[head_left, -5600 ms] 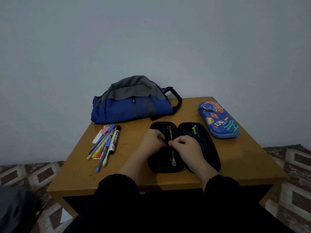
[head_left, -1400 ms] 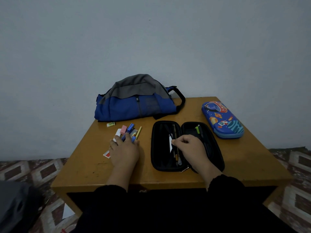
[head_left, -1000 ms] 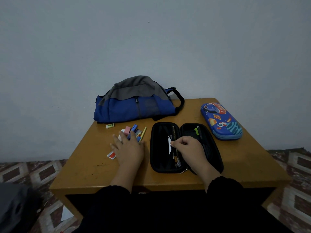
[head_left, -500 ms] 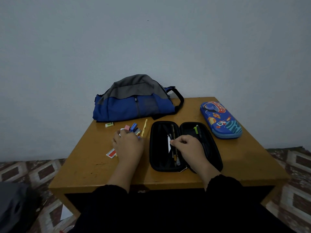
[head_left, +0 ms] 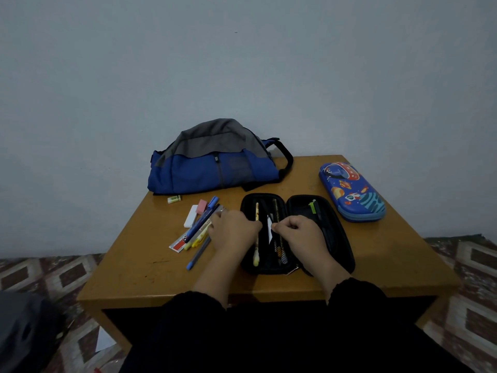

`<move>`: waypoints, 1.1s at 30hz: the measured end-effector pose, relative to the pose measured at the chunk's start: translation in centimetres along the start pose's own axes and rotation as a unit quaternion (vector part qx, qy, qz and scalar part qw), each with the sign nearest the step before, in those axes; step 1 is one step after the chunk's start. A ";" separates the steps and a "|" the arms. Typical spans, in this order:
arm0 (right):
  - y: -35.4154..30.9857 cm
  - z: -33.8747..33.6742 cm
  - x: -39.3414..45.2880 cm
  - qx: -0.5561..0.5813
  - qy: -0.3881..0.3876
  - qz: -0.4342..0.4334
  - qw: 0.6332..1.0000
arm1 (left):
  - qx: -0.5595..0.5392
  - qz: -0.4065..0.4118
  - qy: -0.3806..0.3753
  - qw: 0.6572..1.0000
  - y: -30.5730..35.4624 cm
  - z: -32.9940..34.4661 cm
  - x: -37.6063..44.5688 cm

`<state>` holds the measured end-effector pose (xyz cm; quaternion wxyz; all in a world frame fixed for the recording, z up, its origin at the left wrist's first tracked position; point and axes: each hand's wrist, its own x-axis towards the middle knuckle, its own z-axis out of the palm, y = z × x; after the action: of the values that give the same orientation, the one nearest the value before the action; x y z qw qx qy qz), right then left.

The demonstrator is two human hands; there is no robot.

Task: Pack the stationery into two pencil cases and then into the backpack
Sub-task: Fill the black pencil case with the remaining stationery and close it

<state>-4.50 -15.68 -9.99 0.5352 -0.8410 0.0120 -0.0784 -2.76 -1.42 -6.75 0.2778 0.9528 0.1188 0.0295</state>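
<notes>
A black pencil case point(head_left: 339, 232) lies open at the table's front, with pencils in its left half and a green-tipped pen point(head_left: 312, 207) in its right half. My left hand point(head_left: 231, 234) grips a yellow pencil point(head_left: 256, 258) that lies lengthwise in the left half. My right hand point(head_left: 300, 234) pinches the inner strap at the case's middle. Left of the case lie loose items: a blue pen point(head_left: 204, 220), a pink eraser point(head_left: 201, 206), a white eraser point(head_left: 190, 217), a ruler point(head_left: 177, 242), a grey-blue pen point(head_left: 198, 253). A closed blue space-print pencil case point(head_left: 352, 191) sits at the right. The blue-grey backpack point(head_left: 215, 168) stands at the back.
A small white-green eraser point(head_left: 174, 199) lies in front of the backpack. The wooden table point(head_left: 403, 251) stands against a plain wall. Patterned floor tiles point(head_left: 473, 265) surround it, and a dark bag point(head_left: 24, 332) sits on the floor at the lower left.
My left hand picked the yellow pencil out of the loose pile and carried it right into the case's left half. My right hand stayed pinching the case's middle.
</notes>
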 end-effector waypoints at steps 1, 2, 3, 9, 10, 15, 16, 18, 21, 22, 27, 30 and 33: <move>0.0 0.0 0.0 0.002 0.001 -0.001 1.000 | 0.012 0.007 0.001 1.000 0.2 0.2 -0.2; -0.1 0.0 -0.1 0.003 0.003 -0.001 1.000 | 0.019 0.013 0.003 1.000 0.4 0.4 -0.3; 0.0 0.0 -0.1 0.003 0.004 -0.001 1.000 | 0.021 0.019 0.006 1.000 0.5 0.6 -0.4; 0.0 0.1 0.0 0.002 0.006 0.002 1.000 | -0.013 0.036 0.004 0.999 0.3 1.3 -0.1; 0.0 0.1 0.1 0.003 0.008 0.002 1.000 | -0.013 0.039 -0.006 0.999 0.2 1.4 -0.1; 0.1 0.1 0.1 0.005 0.008 0.004 1.000 | -0.094 0.046 -0.068 0.992 -0.4 1.0 -0.1; 0.1 0.1 0.1 0.005 0.008 0.006 1.000 | -0.108 0.046 -0.076 0.990 -0.6 1.0 -0.2; 0.2 0.2 0.2 0.010 0.006 0.010 1.000 | -0.113 0.053 -0.088 0.988 -1.1 1.1 -0.7; 0.3 0.2 0.2 0.012 0.006 0.011 1.000 | -0.152 0.069 -0.062 0.984 -1.9 1.5 -1.0; 0.2 0.2 0.2 0.013 0.006 0.011 1.000 | -0.168 0.079 -0.047 0.981 -2.1 1.7 -1.0; 0.1 0.1 0.1 0.019 0.006 0.011 1.000 | -0.281 0.065 -0.023 0.957 -2.9 1.9 -1.2; 0.0 0.1 0.1 0.019 0.006 0.010 1.000 | -0.316 0.053 -0.005 0.947 -2.9 1.7 -1.5; 0.1 0.1 0.1 0.018 0.005 0.008 1.000 | -0.350 0.037 -0.003 0.936 -2.9 1.6 -1.7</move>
<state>-4.43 -15.58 -10.09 0.5507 -0.8307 0.0205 -0.0785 -4.85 -0.36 -9.65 0.5930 0.7989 0.0648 0.0764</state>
